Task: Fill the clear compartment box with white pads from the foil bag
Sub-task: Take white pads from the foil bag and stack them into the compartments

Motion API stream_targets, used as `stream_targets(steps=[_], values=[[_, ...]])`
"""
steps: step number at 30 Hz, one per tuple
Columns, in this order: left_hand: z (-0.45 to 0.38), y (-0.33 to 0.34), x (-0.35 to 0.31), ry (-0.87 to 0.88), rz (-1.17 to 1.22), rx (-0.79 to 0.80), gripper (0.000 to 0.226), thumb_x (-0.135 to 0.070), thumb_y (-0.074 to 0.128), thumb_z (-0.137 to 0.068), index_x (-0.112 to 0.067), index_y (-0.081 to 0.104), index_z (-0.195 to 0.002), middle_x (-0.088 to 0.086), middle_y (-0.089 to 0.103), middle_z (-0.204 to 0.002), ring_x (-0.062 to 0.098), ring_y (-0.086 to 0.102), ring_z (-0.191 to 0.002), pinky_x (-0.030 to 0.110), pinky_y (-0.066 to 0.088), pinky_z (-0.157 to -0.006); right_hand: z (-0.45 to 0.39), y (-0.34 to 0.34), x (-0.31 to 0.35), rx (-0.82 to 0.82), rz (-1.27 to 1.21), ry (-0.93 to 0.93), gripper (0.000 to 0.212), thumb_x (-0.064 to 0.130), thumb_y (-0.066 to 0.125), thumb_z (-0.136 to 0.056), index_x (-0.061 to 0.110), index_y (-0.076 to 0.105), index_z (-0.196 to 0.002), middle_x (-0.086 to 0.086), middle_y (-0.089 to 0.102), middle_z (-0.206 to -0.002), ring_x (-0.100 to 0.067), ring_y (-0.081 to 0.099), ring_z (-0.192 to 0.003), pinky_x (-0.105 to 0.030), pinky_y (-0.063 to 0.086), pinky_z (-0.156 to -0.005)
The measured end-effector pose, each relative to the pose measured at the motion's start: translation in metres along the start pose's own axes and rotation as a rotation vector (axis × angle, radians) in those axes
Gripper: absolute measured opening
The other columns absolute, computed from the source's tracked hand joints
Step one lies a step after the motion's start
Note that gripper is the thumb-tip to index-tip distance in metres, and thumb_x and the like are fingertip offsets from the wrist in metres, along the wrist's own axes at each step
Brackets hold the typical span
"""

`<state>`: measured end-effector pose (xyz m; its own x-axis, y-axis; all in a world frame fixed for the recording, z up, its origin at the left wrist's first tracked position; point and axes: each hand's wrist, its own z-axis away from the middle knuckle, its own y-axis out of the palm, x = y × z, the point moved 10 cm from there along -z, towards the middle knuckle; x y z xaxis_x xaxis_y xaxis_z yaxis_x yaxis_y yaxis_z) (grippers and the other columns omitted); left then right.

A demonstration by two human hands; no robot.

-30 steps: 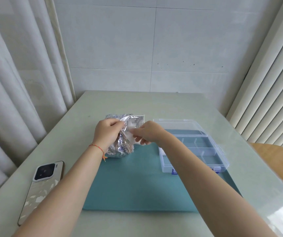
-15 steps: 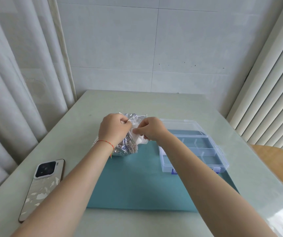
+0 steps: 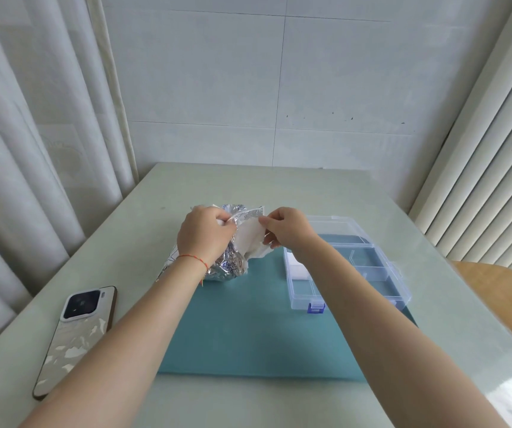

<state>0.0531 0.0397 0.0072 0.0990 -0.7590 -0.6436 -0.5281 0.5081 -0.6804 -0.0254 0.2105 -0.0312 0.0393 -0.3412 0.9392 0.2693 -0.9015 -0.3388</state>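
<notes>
In front of me, the pale counter (image 3: 279,193) carries a teal mat (image 3: 248,329) at the middle and my phone (image 3: 75,338) face down, left.

Your right hand (image 3: 285,231) has bare teal mat (image 3: 248,329) open just below its fingers. The open compartment box (image 3: 345,267) blocks the way to their right, its raised lid (image 3: 335,225) closest. Beyond your left hand's (image 3: 205,236) fingers, the foil bag (image 3: 233,264) crowds the gap.
</notes>
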Motion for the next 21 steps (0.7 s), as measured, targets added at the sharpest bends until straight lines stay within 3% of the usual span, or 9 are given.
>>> stream_targets(steps=[4,6,8,10,12,15,21], values=[[0.001,0.008,-0.005,0.033,0.008,0.035,0.018,-0.026,0.064,-0.079,-0.028,0.061,-0.062,-0.007,0.058,-0.074,0.020,0.055,-0.082,0.026,0.039,-0.063,0.002,0.004,-0.007,0.006,-0.059,0.046,0.019,0.016,0.054,-0.098,0.008,0.049,-0.082,-0.009,0.063,-0.062,-0.016,0.061,-0.044,-0.026,0.047,-0.045],[0.003,0.013,-0.009,0.056,0.000,0.060,0.012,-0.039,0.068,-0.078,-0.028,0.071,-0.081,-0.005,0.064,-0.092,0.017,0.057,-0.096,0.028,0.046,-0.076,0.003,0.012,-0.009,0.036,-0.119,0.077,0.019,0.017,0.051,-0.100,0.008,0.048,-0.085,-0.011,0.063,-0.065,-0.020,0.063,-0.046,-0.026,0.048,-0.044],[0.004,0.019,-0.013,0.078,-0.041,0.111,0.038,-0.055,0.073,-0.072,-0.026,0.071,-0.096,-0.004,0.061,-0.104,0.015,0.056,-0.100,0.032,0.048,-0.084,0.004,0.019,-0.010,0.056,-0.161,0.096,0.017,0.018,0.049,-0.101,0.006,0.048,-0.089,-0.013,0.062,-0.068,-0.022,0.065,-0.048,-0.026,0.050,-0.043],[0.007,0.024,-0.014,0.082,-0.107,0.174,0.055,-0.062,0.076,-0.064,-0.027,0.067,-0.106,-0.004,0.054,-0.108,0.016,0.056,-0.098,0.031,0.048,-0.083,0.001,0.020,-0.011,0.025,-0.132,0.091,0.017,0.020,0.050,-0.100,0.008,0.048,-0.087,-0.013,0.063,-0.072,-0.026,0.067,-0.055,-0.027,0.050,-0.043],[0.007,0.028,-0.011,0.066,-0.164,0.222,0.056,-0.055,0.078,-0.065,-0.027,0.064,-0.112,-0.003,0.051,-0.114,0.018,0.057,-0.102,0.029,0.047,-0.082,-0.002,0.014,-0.010,-0.040,-0.057,0.065,0.018,0.022,0.053,-0.098,0.013,0.048,-0.084,-0.009,0.067,-0.073,-0.028,0.069,-0.061,-0.027,0.046,-0.044],[0.008,0.028,-0.008,0.047,-0.180,0.241,0.046,-0.039,0.077,-0.070,-0.027,0.064,-0.113,-0.002,0.050,-0.121,0.020,0.057,-0.106,0.029,0.046,-0.084,-0.003,0.006,-0.009,-0.099,-0.026,0.031,0.017,0.023,0.058,-0.095,0.013,0.049,-0.084,-0.002,0.068,-0.064,-0.018,0.066,-0.053,-0.026,0.042,-0.046],[0.006,0.028,-0.003,0.025,-0.180,0.216,0.050,-0.034,0.072,-0.074,-0.025,0.063,-0.122,0.002,0.050,-0.126,0.024,0.057,-0.110,0.034,0.048,-0.088,-0.002,-0.005,-0.007,-0.153,-0.039,0.004,0.016,0.019,0.060,-0.094,0.013,0.050,-0.084,-0.002,0.065,-0.066,-0.022,0.069,-0.058,-0.031,0.047,-0.052]])
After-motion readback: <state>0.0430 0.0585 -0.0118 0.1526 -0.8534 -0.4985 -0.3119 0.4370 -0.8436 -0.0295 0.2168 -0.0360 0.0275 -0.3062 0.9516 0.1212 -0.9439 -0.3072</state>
